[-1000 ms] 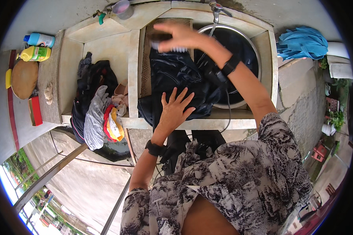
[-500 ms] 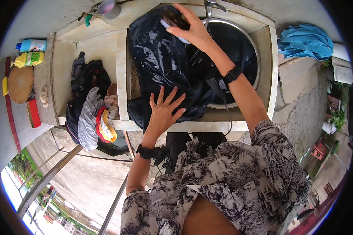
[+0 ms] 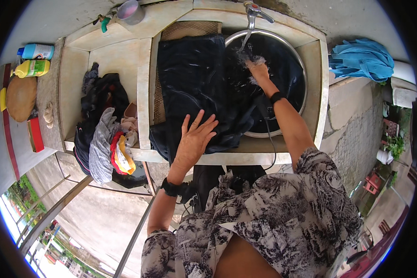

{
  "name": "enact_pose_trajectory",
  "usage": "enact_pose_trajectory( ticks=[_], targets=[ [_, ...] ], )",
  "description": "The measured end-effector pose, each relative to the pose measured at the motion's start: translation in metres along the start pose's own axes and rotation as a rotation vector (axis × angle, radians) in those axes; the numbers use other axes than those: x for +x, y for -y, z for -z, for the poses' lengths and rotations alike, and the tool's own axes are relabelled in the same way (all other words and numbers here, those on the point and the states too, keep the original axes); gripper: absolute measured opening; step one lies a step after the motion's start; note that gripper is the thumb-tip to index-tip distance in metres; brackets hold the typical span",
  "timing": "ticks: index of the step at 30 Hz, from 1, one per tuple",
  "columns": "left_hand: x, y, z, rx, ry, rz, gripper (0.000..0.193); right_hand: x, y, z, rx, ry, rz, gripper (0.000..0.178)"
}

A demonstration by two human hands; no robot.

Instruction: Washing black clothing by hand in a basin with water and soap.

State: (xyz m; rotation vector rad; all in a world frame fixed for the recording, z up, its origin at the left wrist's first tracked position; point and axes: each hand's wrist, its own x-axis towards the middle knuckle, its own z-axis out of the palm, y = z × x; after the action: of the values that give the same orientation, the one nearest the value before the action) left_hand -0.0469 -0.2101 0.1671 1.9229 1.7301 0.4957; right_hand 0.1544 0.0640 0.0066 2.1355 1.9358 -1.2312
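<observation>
Open-fingered left hand (image 3: 193,139), clutching nothing

Pinning dark blue-black wet fabric garment (image 3: 190,69) near front edge of pale tiled sink (image 3: 144,92). Cannot tell right hand's (image 3: 258,71) hold under splashing water (image 3: 242,54). Could let garment slide rightward by pressing slick cloth too lightly.

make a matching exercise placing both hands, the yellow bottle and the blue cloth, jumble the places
1. left hand
2. right hand
3. yellow bottle
4. blue cloth

A. right of the sink
B. under the running tap
C. left of the sink
D. on the dark fabric

Pairs: 1-D, 2-B, 3-C, 4-A
</observation>
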Motion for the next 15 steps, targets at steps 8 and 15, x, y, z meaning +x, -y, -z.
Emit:
enact_pose_trajectory(
  ticks=[8,15],
  targets=[
    [-0.037,0.000,0.000,0.084,-0.038,0.012,0.027,-0.184,0.092,-0.026,-0.192,0.208,1.077,0.059],
    [-0.030,-0.005,0.004,0.002,-0.119,0.030,0.029,-0.041,0.166,-0.014,-0.388,-0.471,0.783,0.049]
  ],
)
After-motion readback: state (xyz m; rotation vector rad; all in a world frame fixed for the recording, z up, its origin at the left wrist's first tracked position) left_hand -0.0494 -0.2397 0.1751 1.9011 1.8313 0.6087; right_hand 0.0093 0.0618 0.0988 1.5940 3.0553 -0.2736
